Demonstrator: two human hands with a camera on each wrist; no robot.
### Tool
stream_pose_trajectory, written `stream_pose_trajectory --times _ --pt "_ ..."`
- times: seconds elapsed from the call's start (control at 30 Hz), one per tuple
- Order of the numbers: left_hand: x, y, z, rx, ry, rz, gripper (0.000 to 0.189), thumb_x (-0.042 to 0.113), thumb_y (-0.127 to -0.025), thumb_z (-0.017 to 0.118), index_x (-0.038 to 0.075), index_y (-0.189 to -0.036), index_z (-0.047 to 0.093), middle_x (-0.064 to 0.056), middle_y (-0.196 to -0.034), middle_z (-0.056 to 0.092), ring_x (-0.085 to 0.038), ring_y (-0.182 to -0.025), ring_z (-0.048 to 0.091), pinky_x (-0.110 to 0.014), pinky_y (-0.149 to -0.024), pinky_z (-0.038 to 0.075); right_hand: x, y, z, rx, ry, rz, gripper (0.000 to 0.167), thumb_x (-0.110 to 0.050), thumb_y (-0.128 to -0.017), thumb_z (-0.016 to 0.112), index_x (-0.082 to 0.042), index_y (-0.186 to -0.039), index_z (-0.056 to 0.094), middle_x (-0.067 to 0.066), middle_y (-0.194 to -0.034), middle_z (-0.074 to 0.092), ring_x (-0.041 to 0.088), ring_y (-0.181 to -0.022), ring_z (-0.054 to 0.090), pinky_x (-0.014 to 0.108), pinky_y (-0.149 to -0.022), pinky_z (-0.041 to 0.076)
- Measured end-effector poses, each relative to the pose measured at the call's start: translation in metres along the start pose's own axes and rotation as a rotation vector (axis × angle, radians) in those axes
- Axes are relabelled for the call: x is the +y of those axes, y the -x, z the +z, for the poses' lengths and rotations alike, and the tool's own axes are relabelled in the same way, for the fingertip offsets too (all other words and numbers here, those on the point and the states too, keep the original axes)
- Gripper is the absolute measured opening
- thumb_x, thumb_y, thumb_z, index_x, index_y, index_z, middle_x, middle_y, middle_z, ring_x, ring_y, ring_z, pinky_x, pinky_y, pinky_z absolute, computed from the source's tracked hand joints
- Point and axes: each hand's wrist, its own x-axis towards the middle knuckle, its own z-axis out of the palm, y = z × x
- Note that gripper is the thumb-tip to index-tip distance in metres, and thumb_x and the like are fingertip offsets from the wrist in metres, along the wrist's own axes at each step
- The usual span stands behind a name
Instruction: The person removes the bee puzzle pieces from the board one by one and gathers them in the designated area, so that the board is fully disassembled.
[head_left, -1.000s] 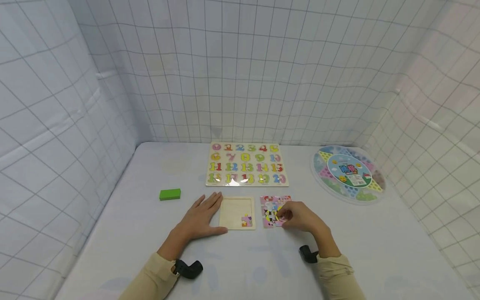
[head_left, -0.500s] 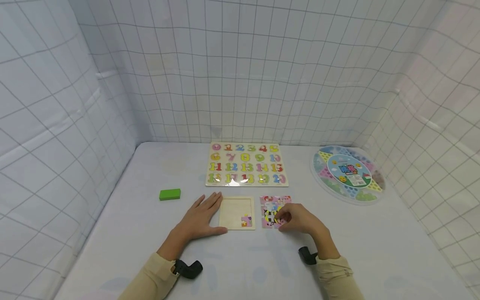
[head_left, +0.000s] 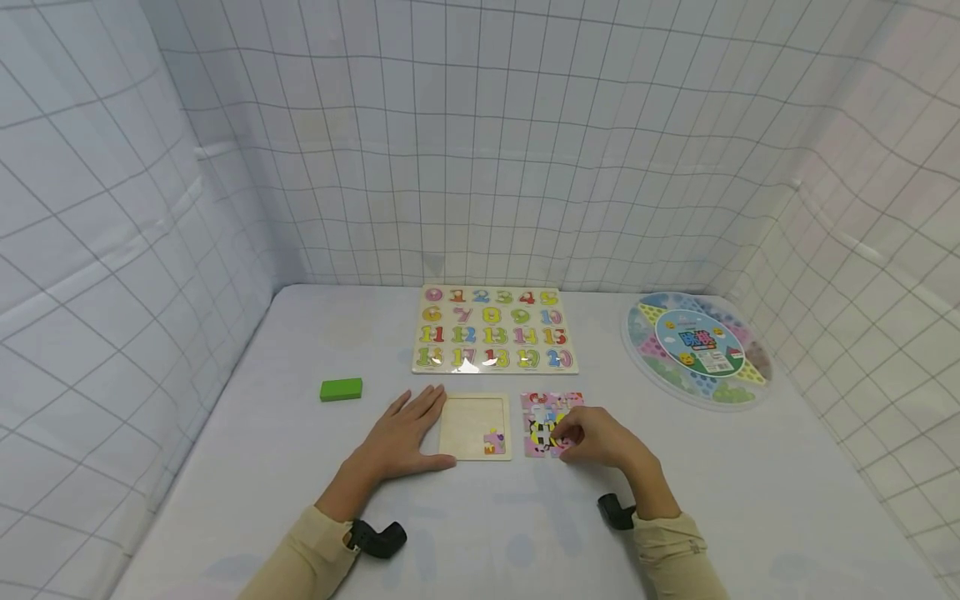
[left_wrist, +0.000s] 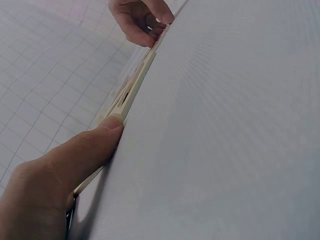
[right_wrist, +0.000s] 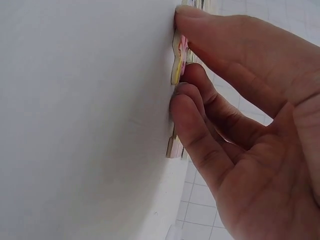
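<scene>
My left hand (head_left: pixel 405 437) lies flat with fingers spread at the left side of a square wooden puzzle tray (head_left: pixel 462 417). Its thumb (left_wrist: pixel 95 142) touches the tray's near edge. One pink and yellow puzzle piece (head_left: pixel 494 442) sits in the tray's lower right corner. To the right of the tray, several puzzle pieces (head_left: pixel 536 421) with a bee picture lie together on the table. Over their lower right part, my right hand (head_left: pixel 603 437) has its fingers curled. In the right wrist view, its thumb and fingers pinch a puzzle piece (right_wrist: pixel 177 60); the hand hides some pieces.
Behind the tray lies a number board (head_left: pixel 495 329) showing 0 to 20. At the back right is a round game board (head_left: pixel 697 346) in clear wrap. A green block (head_left: pixel 341 389) sits to the left. Gridded white cloth (head_left: pixel 480 142) hangs around the table.
My right hand has shifted slightly left and toward the near side over the puzzle pieces, then stays almost still. The left hand and tray keep their places.
</scene>
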Motion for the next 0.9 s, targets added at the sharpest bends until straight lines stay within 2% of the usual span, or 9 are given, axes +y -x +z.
stream_pose_trajectory --times 0.27,0.47,0.63,0.9 --pt "0.001 0.001 -0.002 -0.002 0.021 -0.004 0.108 0.078 -0.077 0.052 0.007 -0.154 0.027 -0.004 -0.162 0.026 -0.023 -0.151 0.023 -0.048 -0.124 0.016 -0.008 -0.006 0.001 -0.002 -0.015 -0.005 0.032 -0.015 -0.072 0.085 -0.008 -0.101 0.073 -0.002 -0.09 0.068 0.012 -0.078 0.055 0.022 -0.069 0.049" --pt "0.0 0.001 -0.002 0.003 0.015 -0.008 0.108 0.079 -0.077 0.051 0.008 -0.154 0.027 -0.004 -0.162 0.026 -0.022 -0.151 0.023 -0.048 -0.124 0.016 -0.026 -0.018 0.008 -0.018 -0.046 0.007 0.031 -0.014 -0.072 0.086 -0.009 -0.099 0.072 -0.003 -0.091 0.068 0.012 -0.08 0.056 0.024 -0.072 0.051" --pt "-0.001 0.001 -0.001 0.01 0.016 -0.004 0.108 0.079 -0.076 0.051 0.008 -0.154 0.027 -0.003 -0.162 0.026 -0.022 -0.151 0.023 -0.048 -0.124 0.016 -0.042 -0.03 0.015 -0.041 -0.028 -0.018 0.029 -0.012 -0.073 0.084 -0.009 -0.1 0.073 -0.001 -0.087 0.065 0.013 -0.078 0.053 0.024 -0.068 0.049" --pt "-0.002 0.0 0.0 -0.003 0.02 -0.004 0.108 0.079 -0.077 0.051 0.009 -0.154 0.026 -0.005 -0.162 0.025 -0.022 -0.151 0.023 -0.048 -0.123 0.017 -0.064 -0.044 0.026 -0.064 0.0 -0.055 0.032 -0.014 -0.071 0.086 -0.011 -0.1 0.075 -0.002 -0.086 0.062 0.013 -0.08 0.052 0.024 -0.07 0.047"
